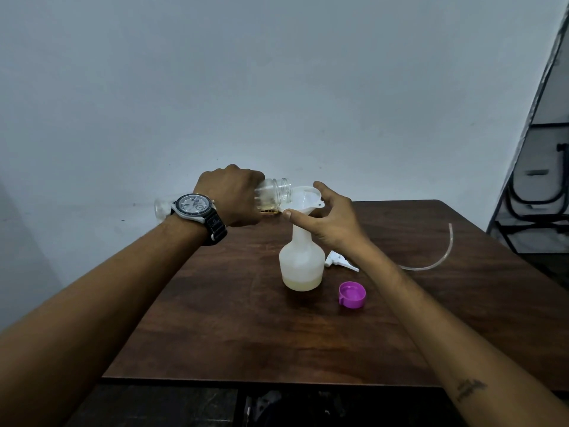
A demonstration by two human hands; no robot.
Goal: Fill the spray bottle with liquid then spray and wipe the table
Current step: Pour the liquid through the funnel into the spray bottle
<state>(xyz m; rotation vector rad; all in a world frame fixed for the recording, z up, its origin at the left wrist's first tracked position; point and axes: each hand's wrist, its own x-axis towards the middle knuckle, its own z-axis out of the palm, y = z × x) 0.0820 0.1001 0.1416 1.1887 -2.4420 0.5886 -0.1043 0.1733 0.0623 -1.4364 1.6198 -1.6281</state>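
Observation:
A white translucent spray bottle [301, 266] stands upright mid-table, with a shallow layer of pale yellow liquid at its bottom. In its neck sits a white funnel [303, 198]. My right hand [329, 220] holds the funnel's rim between thumb and fingers. My left hand [231, 195] grips a clear plastic bottle [275, 191], tipped on its side with its open mouth over the funnel. That bottle looks nearly drained. The white spray head [340, 261] lies on the table behind my right forearm, its clear tube [437, 260] curving to the right.
A purple cap [352, 294] lies open side up just right of the spray bottle. The dark wooden table [246, 334] ends near me at a front edge. A small yellowish object [269, 211] lies behind my left hand. Black metal frames [535, 192] stand at the right.

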